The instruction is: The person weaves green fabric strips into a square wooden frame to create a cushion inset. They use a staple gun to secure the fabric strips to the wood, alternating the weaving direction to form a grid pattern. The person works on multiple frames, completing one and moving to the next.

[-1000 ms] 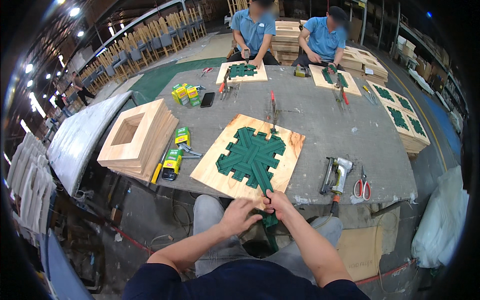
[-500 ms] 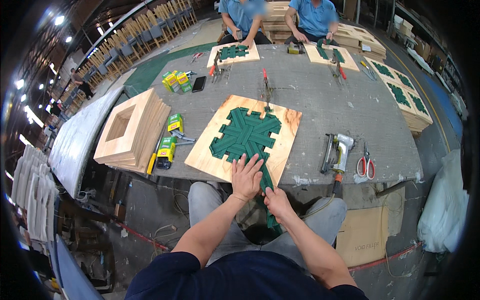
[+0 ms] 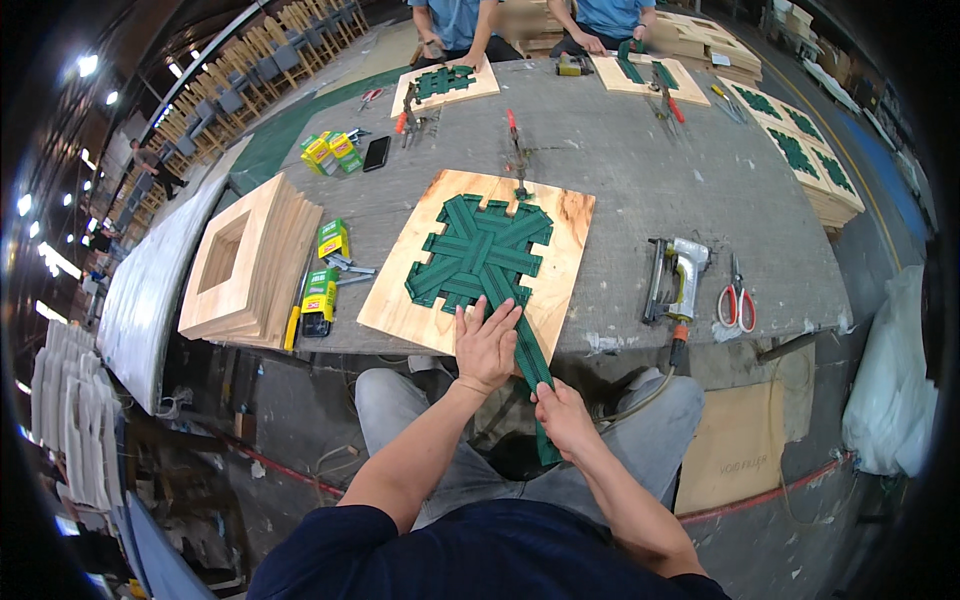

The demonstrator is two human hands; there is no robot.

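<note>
In front of me a square wooden panel [image 3: 398,312] lies at an angle on the table, its middle covered by crossed green webbing straps [image 3: 474,252]. My left hand [image 3: 487,345] rests flat with fingers spread on the webbing at the panel's near edge. A loose end of green strap [image 3: 533,352] runs over that edge toward my lap. My right hand [image 3: 565,415] is closed on this strap just off the table. A clamp with a red handle [image 3: 517,160] holds the panel's far edge.
On the left stand stacked wooden frames [image 3: 232,262] beside yellow-green staple boxes [image 3: 319,298]. To the right lie a staple gun [image 3: 683,285] with a hose and red-handled scissors [image 3: 738,303]. Across the table two people work on similar panels [image 3: 445,88]. A phone [image 3: 376,153] lies farther off.
My view has shifted slightly, so the table sits higher and farther left. My right hand has pulled the strap a little; my left hand stays on the webbing.
</note>
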